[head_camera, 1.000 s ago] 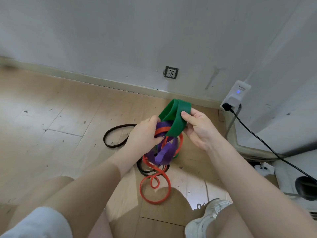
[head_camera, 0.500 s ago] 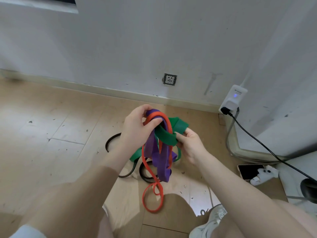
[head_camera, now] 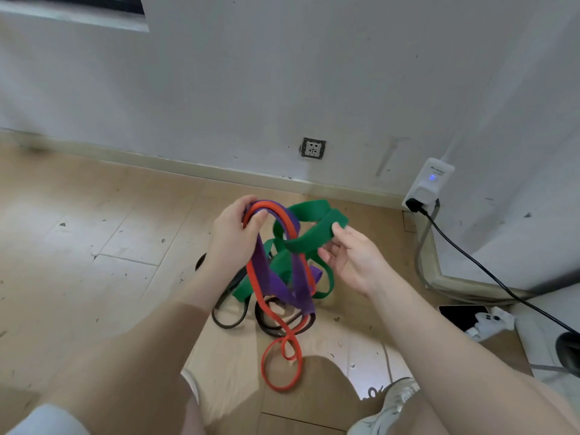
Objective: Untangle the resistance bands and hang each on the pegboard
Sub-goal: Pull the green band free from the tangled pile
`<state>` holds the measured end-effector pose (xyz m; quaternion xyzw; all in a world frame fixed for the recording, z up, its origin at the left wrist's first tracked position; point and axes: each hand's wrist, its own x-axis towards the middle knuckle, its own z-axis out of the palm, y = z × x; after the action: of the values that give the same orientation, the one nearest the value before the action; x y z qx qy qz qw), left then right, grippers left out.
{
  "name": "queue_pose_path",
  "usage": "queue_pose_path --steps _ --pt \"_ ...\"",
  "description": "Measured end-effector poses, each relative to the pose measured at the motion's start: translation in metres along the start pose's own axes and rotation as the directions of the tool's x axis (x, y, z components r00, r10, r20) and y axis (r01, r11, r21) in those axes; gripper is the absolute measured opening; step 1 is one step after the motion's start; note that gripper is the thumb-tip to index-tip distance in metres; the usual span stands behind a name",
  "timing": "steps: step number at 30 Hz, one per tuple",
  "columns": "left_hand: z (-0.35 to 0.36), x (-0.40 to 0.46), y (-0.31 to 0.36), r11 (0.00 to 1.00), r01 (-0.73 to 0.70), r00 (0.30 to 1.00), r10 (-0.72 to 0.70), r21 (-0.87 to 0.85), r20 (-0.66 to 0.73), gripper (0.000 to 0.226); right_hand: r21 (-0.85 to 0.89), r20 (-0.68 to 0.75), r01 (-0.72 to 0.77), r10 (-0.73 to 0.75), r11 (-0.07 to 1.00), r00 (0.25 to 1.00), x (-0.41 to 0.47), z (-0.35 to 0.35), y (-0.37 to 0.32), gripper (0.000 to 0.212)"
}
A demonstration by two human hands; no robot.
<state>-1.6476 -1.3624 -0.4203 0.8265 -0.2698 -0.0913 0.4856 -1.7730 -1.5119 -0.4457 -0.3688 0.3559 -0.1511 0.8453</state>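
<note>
Green band loops rightward through the tangle, pinched by the right hand; left hand grips red and purple tops.

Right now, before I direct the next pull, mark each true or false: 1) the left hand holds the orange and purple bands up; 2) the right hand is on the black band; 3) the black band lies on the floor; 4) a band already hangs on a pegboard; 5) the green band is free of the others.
1) True: the left hand grips the tops of the orange band and purple band.
2) False: the right hand holds the green band.
3) True: the black band lies on the floor.
4) False: no pegboard is in view.
5) False: green loops through orange and purple.
</note>
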Motion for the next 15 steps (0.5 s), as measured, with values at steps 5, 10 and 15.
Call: queue_pose_path --steps 5,10,15 --pt "0.004 -0.004 0.002 0.994 -0.102 0.990 0.098 0.040 0.097 0.038 -0.464 -0.253 -0.233 0.125 0.855 0.960 -0.002 -0.012 0.006 0.026" --pt "0.008 -0.006 0.006 0.992 -0.124 0.982 0.128 -0.039 0.137 0.037 -0.849 0.101 0.222 -0.265 0.479 0.959 -0.008 0.007 0.015 0.038" --pt "0.004 -0.007 0.007 0.976 -0.195 0.973 0.205 -0.099 0.108 0.035 -0.736 0.349 0.417 -0.228 0.534 0.909 -0.007 0.014 0.018 0.020"
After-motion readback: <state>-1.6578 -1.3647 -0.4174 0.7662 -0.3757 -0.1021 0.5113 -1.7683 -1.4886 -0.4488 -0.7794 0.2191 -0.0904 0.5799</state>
